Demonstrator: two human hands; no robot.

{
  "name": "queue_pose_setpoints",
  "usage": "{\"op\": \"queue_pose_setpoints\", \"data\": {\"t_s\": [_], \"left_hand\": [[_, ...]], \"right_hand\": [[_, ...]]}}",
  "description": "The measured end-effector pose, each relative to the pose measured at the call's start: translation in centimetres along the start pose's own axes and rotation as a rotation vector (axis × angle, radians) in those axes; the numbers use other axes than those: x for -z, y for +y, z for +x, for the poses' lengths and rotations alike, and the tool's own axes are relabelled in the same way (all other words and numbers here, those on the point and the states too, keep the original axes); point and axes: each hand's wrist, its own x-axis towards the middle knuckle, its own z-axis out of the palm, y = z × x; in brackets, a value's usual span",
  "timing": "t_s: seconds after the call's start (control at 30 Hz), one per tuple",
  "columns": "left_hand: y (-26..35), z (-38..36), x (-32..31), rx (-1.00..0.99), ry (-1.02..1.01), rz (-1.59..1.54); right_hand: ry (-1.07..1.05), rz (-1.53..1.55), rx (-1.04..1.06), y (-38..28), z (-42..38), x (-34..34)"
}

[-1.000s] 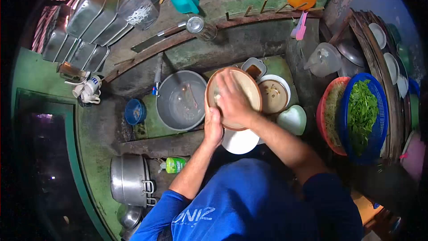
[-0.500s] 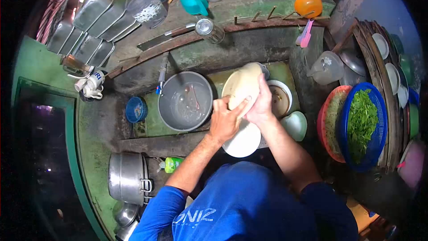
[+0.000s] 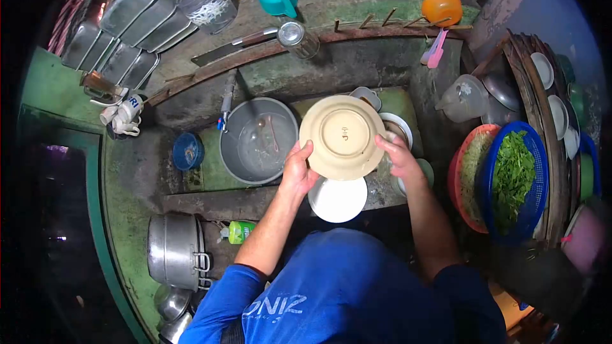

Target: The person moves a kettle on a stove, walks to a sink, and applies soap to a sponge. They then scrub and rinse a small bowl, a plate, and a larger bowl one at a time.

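A cream plate (image 3: 343, 137) is held up between both hands, its underside with a small dark mark facing the camera. My left hand (image 3: 298, 169) grips its lower left edge, thumb on the underside. On the right edge, my right hand (image 3: 400, 153) holds it with the thumb on top. Just below lies a white plate (image 3: 338, 200) on the ledge. To the left stands a grey basin (image 3: 236, 153) with water and a thin reddish item in it. Partly hidden behind the cream plate are a small grey dish (image 3: 368, 97) and a white-rimmed bowl (image 3: 405, 129).
A blue basket of green leaves (image 3: 517, 178) overlaps a red basket (image 3: 460, 178) at right. A small blue bowl (image 3: 189, 151) sits left of the basin, under a tap (image 3: 225, 105). A large metal pot (image 3: 172, 251) stands lower left. A knife (image 3: 233, 47) and glass (image 3: 298, 39) rest above.
The cream plate has turned from tilted to nearly flat toward the camera. My hands have moved apart to its opposite sides, the left hand shifting left and the right hand right.
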Motion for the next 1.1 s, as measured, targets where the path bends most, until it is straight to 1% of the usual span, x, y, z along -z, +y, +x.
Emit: {"op": "queue_pose_setpoints", "data": {"t_s": [0.03,0.07,0.13,0.2,0.23,0.27,0.33,0.37,0.4,0.47,0.5,0.53,0.6,0.63,0.67,0.7,0.73,0.77,0.8,0.87,0.9,0.93,0.97,1.0,1.03,1.07,1.1], "left_hand": [[0.1,-0.2,0.2,-0.071,-0.074,0.081],[0.0,-0.4,0.4,-0.135,-0.146,0.163],[-0.7,-0.6,0.1,-0.139,-0.129,0.206],[-1.9,-0.2,-0.2,-0.256,-0.138,0.492],[-1.7,-1.4,-2.7,-0.212,-0.083,0.453],[-2.2,-1.0,-2.3,-0.210,-0.087,0.455],[-2.8,-0.7,-1.2,-0.313,-0.105,0.602],[-3.0,-1.1,-1.1,-0.353,-0.156,0.507],[-3.1,-0.7,-0.4,-0.324,-0.192,0.486],[-2.1,-2.0,-1.7,-0.284,-0.134,0.388],[-1.7,-2.2,-2.0,-0.289,-0.134,0.384],[-1.2,-2.1,-2.1,-0.272,-0.133,0.370],[-0.9,-2.1,-1.9,-0.249,-0.127,0.357],[-1.1,-2.0,-1.5,-0.273,-0.166,0.389],[-1.1,-2.0,-1.3,-0.298,-0.207,0.421],[-0.8,-2.9,-2.1,-0.234,-0.213,0.401],[-1.1,-3.1,-1.5,-0.229,-0.208,0.403],[-1.5,-2.8,-0.9,-0.205,-0.167,0.376],[-1.7,-2.3,-0.7,-0.184,-0.134,0.350],[-1.8,-2.3,-2.3,-0.166,-0.145,0.147],[-1.9,-2.0,-1.8,-0.134,-0.169,0.071],[-1.8,-1.9,-1.4,-0.103,-0.191,-0.002],[-1.6,-1.7,-1.0,-0.104,-0.190,0.000],[-1.1,-1.7,-1.0,-0.058,-0.126,-0.057],[-0.5,-2.1,-1.9,-0.010,-0.062,-0.114],[0.0,-2.5,-3.0,-0.080,-0.067,-0.143],[0.1,-2.3,-3.1,-0.069,-0.091,-0.165]], "right_hand": [[0.199,-0.154,0.071,-0.8,0.4,-0.4],[0.399,-0.316,0.208,0.2,2.3,0.6],[0.422,-0.446,0.458,-3.0,3.2,-2.5],[0.338,-0.951,0.834,-3.5,5.0,-5.1],[0.204,-0.978,0.875,-3.6,4.8,-6.7],[0.065,-1.004,0.916,-4.1,4.4,-8.4],[-0.270,-1.063,1.079,-4.7,1.8,-12.0],[-0.340,-1.090,1.085,-5.0,1.5,-12.4],[-0.319,-1.064,1.159,-5.1,2.3,-11.5],[0.089,-0.925,1.069,-4.3,3.8,-9.7],[0.143,-0.872,1.037,-3.9,4.0,-9.0],[0.138,-0.873,1.043,-4.2,3.4,-10.1],[-0.263,-0.889,1.219,-4.0,1.2,-12.7],[-0.326,-0.923,1.157,-4.4,0.7,-13.1],[-0.288,-0.940,1.160,-4.8,1.7,-12.2],[-0.100,-1.000,1.096,-5.0,3.5,-10.8],[0.084,-1.052,1.024,-4.9,4.9,-9.6],[0.113,-1.002,0.897,-5.0,5.5,-8.9],[0.117,-1.004,0.903,-5.0,4.9,-9.7],[-0.259,-1.187,1.079,-4.6,2.0,-12.8],[-0.279,-1.180,1.157,-4.5,0.5,-13.9],[-0.236,-1.206,1.169,-4.1,0.1,-13.9],[-0.191,-1.160,1.223,-3.2,0.1,-13.6],[-0.153,-1.112,1.281,-2.3,0.1,-13.1],[-0.155,-1.193,1.325,-2.0,-0.8,-12.4],[-0.157,-1.279,1.372,-1.9,-1.6,-11.4],[-0.125,-1.321,1.379,-2.1,-2.2,-11.0]]}}
